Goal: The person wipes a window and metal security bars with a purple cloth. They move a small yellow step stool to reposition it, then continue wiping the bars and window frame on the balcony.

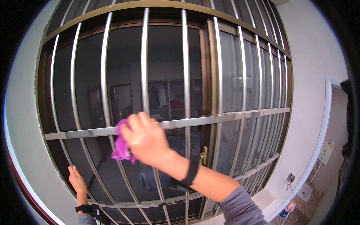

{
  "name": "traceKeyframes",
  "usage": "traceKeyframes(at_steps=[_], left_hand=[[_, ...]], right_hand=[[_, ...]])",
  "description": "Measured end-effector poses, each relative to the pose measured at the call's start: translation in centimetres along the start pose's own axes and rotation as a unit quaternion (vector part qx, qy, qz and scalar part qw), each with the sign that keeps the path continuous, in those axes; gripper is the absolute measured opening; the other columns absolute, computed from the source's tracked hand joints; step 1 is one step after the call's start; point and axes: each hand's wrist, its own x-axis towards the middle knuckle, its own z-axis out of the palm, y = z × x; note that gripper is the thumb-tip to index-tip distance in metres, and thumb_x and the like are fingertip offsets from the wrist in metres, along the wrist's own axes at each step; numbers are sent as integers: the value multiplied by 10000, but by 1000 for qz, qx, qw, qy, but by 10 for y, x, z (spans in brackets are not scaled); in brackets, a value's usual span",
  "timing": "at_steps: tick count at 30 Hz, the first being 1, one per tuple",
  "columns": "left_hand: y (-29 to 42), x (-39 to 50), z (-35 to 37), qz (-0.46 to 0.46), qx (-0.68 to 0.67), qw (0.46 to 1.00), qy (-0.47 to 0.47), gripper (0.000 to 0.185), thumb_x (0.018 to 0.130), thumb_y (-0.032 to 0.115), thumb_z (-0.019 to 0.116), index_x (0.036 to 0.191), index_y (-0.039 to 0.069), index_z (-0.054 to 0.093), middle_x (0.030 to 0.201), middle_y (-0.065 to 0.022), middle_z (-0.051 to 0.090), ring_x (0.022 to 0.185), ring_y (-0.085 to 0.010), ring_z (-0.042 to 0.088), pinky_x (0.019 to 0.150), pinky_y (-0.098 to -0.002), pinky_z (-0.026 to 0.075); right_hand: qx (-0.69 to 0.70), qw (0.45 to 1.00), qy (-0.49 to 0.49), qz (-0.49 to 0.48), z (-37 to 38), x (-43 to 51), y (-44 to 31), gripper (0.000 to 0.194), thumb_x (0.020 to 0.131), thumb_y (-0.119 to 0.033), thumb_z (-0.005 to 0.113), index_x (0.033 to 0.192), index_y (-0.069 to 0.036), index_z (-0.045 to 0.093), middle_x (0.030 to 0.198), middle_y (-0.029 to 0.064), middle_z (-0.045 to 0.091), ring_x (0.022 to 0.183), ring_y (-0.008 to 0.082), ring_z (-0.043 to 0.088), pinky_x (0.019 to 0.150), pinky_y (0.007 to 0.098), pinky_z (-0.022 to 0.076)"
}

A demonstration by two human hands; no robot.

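My right hand (146,139) grips a purple cloth (122,146) around the flat metal crossbar (197,121) of a stainless steel window grille, left of the middle. Part of the cloth hangs below the bar. At the lower left, my left hand (76,180) is raised beside an upright bar (66,153) near the wall edge; whether its fingers close on the bar cannot be told. Dark wristbands are on both wrists. Behind the bars are a brown-framed window with dark panes (168,50) and a brass-coloured window handle (204,155).
White walls (306,56) flank the grille. At the lower right are a wall socket with loose wires (291,177), a white box (326,152) and a round container (287,209) on the floor. A lower crossbar (152,204) spans the grille.
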Motion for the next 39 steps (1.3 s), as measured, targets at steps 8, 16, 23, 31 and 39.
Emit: traceKeyframes(at_steps=[8,16,23,31,39], left_hand=[[-8,0,1,-32,49,998,-17,400,1051,281,391,1127,-89,519,939,-314,595,891,-492,558,729,-487,459],[-9,4,-1,-21,57,997,-43,364,1052,290,383,1127,-37,526,965,-288,625,904,-474,587,755,-479,481],[14,7,-21,-118,10,989,-88,370,1031,330,394,1176,26,550,1069,-247,608,1020,-438,571,868,-477,456],[171,-102,-75,21,-162,950,-267,312,921,221,646,1137,11,566,1016,-155,599,925,-284,616,817,-393,496],[233,-200,-99,-287,-521,587,-549,189,996,184,563,1071,17,612,962,-4,617,876,-93,566,831,-255,464]], right_hand=[[-82,992,13,95,-104,-78,122,327,598,-33,685,923,-66,685,862,73,574,812,273,580,665,365,508],[-234,954,-37,185,-168,-124,185,223,658,-37,651,878,-60,623,851,108,571,795,308,589,670,411,513],[57,898,-318,299,-246,-147,160,199,794,-191,620,775,7,616,754,230,607,776,408,621,659,449,476],[317,733,-437,413,-178,-185,59,297,854,-268,608,850,27,639,777,234,640,744,359,666,670,398,495],[463,663,-412,419,-111,-217,-32,219,841,-189,647,940,3,612,782,142,641,730,206,640,668,337,485]])
